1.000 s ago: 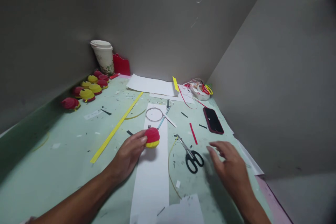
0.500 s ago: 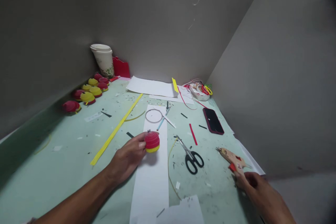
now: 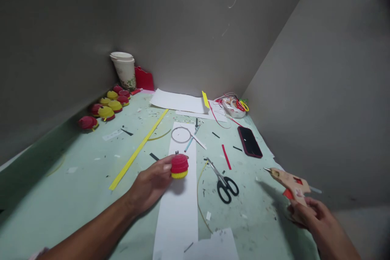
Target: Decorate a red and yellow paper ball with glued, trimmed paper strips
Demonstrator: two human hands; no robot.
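Note:
My left hand (image 3: 154, 180) is closed on a small dome-shaped paper piece (image 3: 179, 165), red on top with a yellow ridged rim and a dark bit at its upper left. It is held above a long white paper strip (image 3: 176, 219). On the right, my right hand (image 3: 319, 215) grips a beige hot glue gun (image 3: 291, 180) by its handle, raised over the table with the metal nozzle pointing left. A glue stick protrudes from its back. Between the hands lie black-handled scissors (image 3: 224, 183), their blades pointing away from me.
Several red and yellow domes (image 3: 106, 113) stand at the left near a paper cup (image 3: 124, 69). A phone (image 3: 250, 141) lies at the right. A yellow strip (image 3: 137, 152), a metal ring (image 3: 180, 134), a red strip (image 3: 226, 157) and white sheets (image 3: 179, 100) are on the table (image 3: 82, 203).
My right hand has lifted the glue gun off the table and moved it right. My left hand still holds the red and yellow dome in nearly the same place.

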